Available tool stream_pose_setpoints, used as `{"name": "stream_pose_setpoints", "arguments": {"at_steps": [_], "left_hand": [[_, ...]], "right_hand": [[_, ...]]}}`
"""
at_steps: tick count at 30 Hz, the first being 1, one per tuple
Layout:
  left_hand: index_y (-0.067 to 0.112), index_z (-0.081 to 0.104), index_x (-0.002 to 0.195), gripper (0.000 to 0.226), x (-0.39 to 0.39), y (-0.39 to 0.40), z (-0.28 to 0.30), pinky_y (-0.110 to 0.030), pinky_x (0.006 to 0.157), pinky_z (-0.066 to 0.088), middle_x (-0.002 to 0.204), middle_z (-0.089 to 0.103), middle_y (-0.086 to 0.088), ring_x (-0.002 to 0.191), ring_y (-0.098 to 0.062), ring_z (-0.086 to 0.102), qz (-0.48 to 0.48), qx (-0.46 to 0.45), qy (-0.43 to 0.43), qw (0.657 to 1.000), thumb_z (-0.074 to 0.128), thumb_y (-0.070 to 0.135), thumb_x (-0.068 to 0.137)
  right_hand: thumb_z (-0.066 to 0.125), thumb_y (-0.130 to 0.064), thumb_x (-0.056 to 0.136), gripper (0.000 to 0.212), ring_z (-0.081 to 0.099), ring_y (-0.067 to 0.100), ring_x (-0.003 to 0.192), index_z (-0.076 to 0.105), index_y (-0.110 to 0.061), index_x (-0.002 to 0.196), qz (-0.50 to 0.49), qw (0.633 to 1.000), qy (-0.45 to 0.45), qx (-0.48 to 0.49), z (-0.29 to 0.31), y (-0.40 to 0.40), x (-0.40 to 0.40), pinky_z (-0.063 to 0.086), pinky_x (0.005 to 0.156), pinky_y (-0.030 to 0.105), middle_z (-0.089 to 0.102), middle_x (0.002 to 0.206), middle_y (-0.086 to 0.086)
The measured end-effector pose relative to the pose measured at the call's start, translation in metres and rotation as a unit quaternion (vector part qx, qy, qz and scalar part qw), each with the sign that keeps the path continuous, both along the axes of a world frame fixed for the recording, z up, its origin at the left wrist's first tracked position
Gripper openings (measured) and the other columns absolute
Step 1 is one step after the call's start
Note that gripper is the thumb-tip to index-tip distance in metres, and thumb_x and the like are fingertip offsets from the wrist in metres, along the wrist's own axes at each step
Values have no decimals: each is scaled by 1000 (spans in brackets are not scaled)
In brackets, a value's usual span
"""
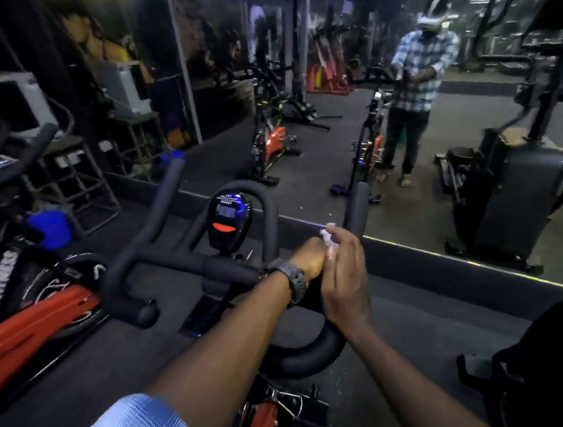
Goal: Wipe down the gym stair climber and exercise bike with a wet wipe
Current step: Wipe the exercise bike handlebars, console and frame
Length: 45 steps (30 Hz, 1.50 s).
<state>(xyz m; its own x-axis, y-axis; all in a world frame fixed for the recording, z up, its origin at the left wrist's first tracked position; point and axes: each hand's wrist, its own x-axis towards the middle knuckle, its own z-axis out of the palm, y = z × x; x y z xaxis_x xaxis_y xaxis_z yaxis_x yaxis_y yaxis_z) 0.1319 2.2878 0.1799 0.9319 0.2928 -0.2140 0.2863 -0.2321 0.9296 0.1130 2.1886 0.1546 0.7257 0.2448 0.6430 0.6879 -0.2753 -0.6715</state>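
Dark rubber-type gym floor (144, 364) carries all equipment. Directly on it: exercise bike (200, 264) with black handlebars, centre of view; second bike (7, 332) with red frame at left, close beside the first; metal-frame rack (82, 175) at left near the wall mirror (315, 121). Yellowish strip (473, 262) runs along the floor edge at the mirror base.

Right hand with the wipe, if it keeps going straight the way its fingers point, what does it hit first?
Probably the upright right handlebar horn, just beyond the right hand and the wet wipe it pinches. Depth is unclear from one view; past it stands the mirror.
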Motion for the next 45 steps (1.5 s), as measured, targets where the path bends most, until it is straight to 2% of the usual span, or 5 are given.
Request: {"name": "stream_pose_setpoints", "arguments": {"at_steps": [7,13,24,34,45], "left_hand": [[-7,62,94,21,-75,0,8,-24,67,43,98,65,-30,85,-37,62,-95,230,-115,962,48,8,88],[20,69,90,23,-123,34,-3,-37,72,53,88,73,-4,87,-21,69,49,308,-148,938,50,22,78],[12,70,86,6,-128,191,-1,-29,73,44,90,73,-6,88,-25,66,285,329,-132,891,67,8,82],[1,51,133,48,-136,265,-36,-45,117,20,139,50,-18,139,-35,36,21,444,-83,892,33,10,90],[15,-11,154,70,-151,276,-35,-50,116,-16,161,-17,-7,147,-24,-20,-3,508,45,860,25,45,103]], "right_hand": [[47,-46,90,49,57,10,113,53,-16,129,119,992,-28,-11,4,5,-2,43,97,32,60,122,-6],[42,-58,92,50,55,13,108,55,-20,122,120,991,28,-60,0,23,5,41,92,28,61,114,-4],[58,-37,87,21,49,26,78,58,-17,93,163,832,-411,-336,9,119,-13,39,67,38,54,89,4],[55,-41,93,27,47,25,77,59,-15,91,108,822,-410,-380,8,124,-21,40,68,38,52,88,4],[52,-39,95,28,51,27,79,62,-13,97,84,815,-408,-402,8,124,-24,42,68,40,57,96,6]]}}
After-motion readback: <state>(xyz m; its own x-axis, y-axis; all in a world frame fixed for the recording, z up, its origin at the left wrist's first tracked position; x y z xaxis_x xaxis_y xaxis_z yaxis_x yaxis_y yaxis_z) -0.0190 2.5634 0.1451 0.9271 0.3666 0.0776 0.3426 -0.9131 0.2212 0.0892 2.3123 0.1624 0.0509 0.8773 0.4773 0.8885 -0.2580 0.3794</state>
